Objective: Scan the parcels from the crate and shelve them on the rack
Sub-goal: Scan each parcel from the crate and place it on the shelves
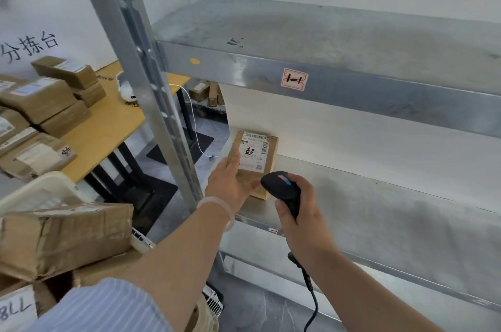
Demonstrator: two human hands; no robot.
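The left hand (230, 182) holds the parcel (257, 152) by its near corner; it seems to lie on the lower shelf (379, 204) of the rack (352, 82). The right hand (298, 209) has its grip closed around the scanner (279, 185).

Yellow table (108, 125), white cable (193, 125), handwritten wall sign (29, 47), grey floor (208, 125)

- Left end of the rack's (379, 87) lower shelf (379, 209): parcel (254, 152).
- Just right of it, nearer: scanner (282, 190).
- Off left of the rack: worktop (108, 125), boxes (40, 98) stacked on it.
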